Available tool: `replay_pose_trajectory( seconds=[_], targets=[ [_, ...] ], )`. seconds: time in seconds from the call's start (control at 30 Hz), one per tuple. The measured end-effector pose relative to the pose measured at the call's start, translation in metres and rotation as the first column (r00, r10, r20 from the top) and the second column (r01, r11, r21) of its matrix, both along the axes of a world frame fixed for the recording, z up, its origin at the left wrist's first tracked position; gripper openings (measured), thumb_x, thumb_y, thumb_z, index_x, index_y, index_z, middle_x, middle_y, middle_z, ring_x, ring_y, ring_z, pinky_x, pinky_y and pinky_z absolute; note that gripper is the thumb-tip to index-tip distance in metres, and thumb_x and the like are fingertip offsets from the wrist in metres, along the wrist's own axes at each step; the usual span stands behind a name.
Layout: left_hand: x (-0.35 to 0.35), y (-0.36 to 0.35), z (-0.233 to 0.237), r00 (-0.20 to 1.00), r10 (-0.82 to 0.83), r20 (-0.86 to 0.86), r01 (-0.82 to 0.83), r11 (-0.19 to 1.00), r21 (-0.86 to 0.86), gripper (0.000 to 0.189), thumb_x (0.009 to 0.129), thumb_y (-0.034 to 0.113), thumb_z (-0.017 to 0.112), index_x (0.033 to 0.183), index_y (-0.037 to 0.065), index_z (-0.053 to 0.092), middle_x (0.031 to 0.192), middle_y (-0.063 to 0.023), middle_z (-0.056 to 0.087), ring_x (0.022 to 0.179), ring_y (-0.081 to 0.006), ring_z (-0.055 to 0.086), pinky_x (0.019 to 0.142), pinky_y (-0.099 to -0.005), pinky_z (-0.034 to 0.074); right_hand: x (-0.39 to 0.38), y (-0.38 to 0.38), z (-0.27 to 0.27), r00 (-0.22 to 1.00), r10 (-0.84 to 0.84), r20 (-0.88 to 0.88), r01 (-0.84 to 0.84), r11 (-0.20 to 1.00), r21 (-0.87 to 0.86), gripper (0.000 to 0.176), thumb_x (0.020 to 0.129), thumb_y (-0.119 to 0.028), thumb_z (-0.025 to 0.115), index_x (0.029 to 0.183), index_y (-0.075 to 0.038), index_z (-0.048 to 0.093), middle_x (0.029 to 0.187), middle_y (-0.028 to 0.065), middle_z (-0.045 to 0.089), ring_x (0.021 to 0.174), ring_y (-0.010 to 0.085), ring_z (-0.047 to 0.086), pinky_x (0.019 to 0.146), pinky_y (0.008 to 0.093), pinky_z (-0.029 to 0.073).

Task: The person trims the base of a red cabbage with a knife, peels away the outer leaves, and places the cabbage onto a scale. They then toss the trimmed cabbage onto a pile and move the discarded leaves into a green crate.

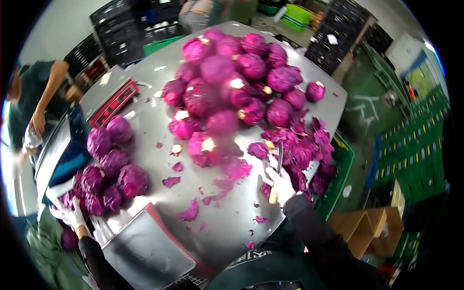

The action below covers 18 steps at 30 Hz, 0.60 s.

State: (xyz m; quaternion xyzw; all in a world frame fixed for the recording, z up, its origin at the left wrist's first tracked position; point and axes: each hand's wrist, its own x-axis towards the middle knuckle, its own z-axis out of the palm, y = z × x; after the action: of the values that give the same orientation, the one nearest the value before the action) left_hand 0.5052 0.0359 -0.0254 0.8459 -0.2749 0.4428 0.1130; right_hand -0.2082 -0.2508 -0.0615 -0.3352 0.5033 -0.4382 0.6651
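My left hand point(72, 215), in a white glove, is at the near edge of a group of trimmed red cabbages point(113, 163) on the left. Its fingers are spread, right beside the nearest cabbages. My right hand point(281, 184), also gloved in white, is closed around a knife point(280, 157). The knife's blade points away from me, and its pale handle end shows below the palm. Loose purple leaves point(302, 152) lie just beyond that hand. A large heap of red cabbages point(251, 65), some showing pale cut stems, fills the far middle of the steel table point(159, 212).
A red-framed scale point(113, 103) with lit digits stands at the back left. The grey slanted panel point(147, 246) is close in front of me. A green crate point(342, 176) sits by the table's right edge, cardboard boxes point(369, 229) below. Another person point(41, 96) works at left.
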Motion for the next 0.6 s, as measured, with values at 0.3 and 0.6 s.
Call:
replay_pose_trajectory(
  seconds=[0.3, 0.6],
  targets=[
    [-0.382, -0.158, 0.096, 0.165, -0.641, -0.750, 0.898, 0.412, -0.154, 0.070, 0.074, 0.008, 0.074, 0.138, 0.001, 0.047, 0.131, -0.0219, 0.049, 0.122, -0.0392, 0.049, 0.107, -0.0429, 0.039, -0.167, -0.056, -0.012, 0.960, -0.252, 0.121, 0.255, 0.967, -0.015, 0.039, 0.097, -0.006, 0.059, 0.136, -0.006, 0.052, 0.094, -0.0040, 0.053, 0.075, 0.0088, 0.054, 0.066, 0.0213, 0.047],
    [-0.506, -0.215, -0.048, 0.174, -0.539, -0.824, 0.964, 0.264, 0.031, 0.120, 0.069, 0.040, 0.087, 0.157, 0.005, 0.013, 0.156, -0.0337, 0.017, 0.141, -0.0531, 0.024, 0.114, -0.0590, 0.025, -0.316, -0.010, -0.069, 0.763, -0.587, -0.270, 0.617, 0.786, 0.033, 0.037, 0.101, -0.027, 0.057, 0.137, -0.020, 0.056, 0.107, -0.0098, 0.056, 0.092, 0.0043, 0.052, 0.080, 0.0279, 0.045]
  ],
)
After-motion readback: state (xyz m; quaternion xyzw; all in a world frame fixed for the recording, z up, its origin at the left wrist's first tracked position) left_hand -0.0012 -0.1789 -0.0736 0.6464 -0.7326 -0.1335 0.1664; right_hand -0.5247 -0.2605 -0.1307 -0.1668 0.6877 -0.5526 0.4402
